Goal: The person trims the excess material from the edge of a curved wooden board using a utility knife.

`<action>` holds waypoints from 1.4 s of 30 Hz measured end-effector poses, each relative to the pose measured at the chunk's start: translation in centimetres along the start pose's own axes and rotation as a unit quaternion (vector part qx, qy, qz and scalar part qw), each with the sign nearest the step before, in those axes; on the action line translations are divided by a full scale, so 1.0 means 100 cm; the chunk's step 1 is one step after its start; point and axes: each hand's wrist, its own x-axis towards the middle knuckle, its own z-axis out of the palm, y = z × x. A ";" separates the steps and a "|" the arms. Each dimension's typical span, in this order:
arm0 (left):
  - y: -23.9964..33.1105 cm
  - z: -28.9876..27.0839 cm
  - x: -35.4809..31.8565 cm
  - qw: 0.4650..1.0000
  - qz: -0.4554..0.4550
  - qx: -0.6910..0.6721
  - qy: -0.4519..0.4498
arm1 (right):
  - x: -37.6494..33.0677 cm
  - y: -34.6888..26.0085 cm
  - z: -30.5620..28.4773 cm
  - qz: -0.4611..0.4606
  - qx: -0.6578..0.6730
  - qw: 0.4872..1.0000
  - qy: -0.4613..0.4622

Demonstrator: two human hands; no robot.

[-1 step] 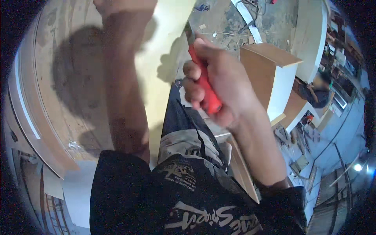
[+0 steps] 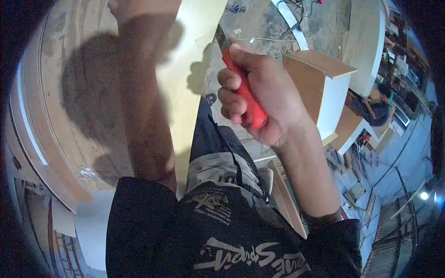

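Head view: the right hand point(image 2: 259, 97) is clenched around a red-handled knife point(image 2: 245, 97) just right of the pale board point(image 2: 194, 60)'s edge, blade pointing up and away. The left hand point(image 2: 139, 9) rests on that board, grip unclear.

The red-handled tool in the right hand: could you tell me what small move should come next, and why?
Probably draw the red-handled tool a little further along the edge of the pale board. The right hand has a full grip on the handle, the blade sits right at that edge, and the left hand rests on the board near the top of the picture, seemingly steadying it.
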 end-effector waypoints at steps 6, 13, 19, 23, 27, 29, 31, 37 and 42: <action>0.003 0.007 -0.004 1.000 0.005 -0.028 0.011 | -0.008 -0.011 -0.023 -0.065 -0.122 0.990 -0.002; 0.007 -0.010 0.001 0.995 -0.053 -0.056 -0.058 | -0.020 -0.034 -0.036 0.055 -0.136 0.989 0.027; 0.010 -0.015 0.007 0.990 -0.076 -0.093 -0.074 | -0.019 -0.026 -0.034 0.088 0.036 0.995 0.009; -0.003 -0.007 0.004 0.995 -0.045 -0.060 -0.072 | -0.023 -0.023 -0.033 0.114 0.052 0.992 -0.018; 0.000 -0.005 0.009 0.995 -0.037 -0.062 -0.070 | -0.020 -0.018 -0.029 0.099 0.054 0.992 -0.050; 0.005 -0.003 0.012 0.993 -0.044 -0.070 -0.086 | 0.000 -0.011 -0.024 0.108 -0.018 0.994 0.029; -0.004 0.009 0.009 0.997 -0.035 -0.042 -0.055 | 0.020 -0.009 -0.015 0.134 0.002 0.990 0.046; -0.008 0.014 0.005 0.996 -0.030 -0.063 -0.047 | -0.020 -0.012 -0.021 0.115 -0.019 0.993 -0.011; -0.004 0.015 0.004 0.997 -0.026 -0.046 -0.055 | -0.003 -0.003 -0.014 0.120 -0.016 0.993 0.003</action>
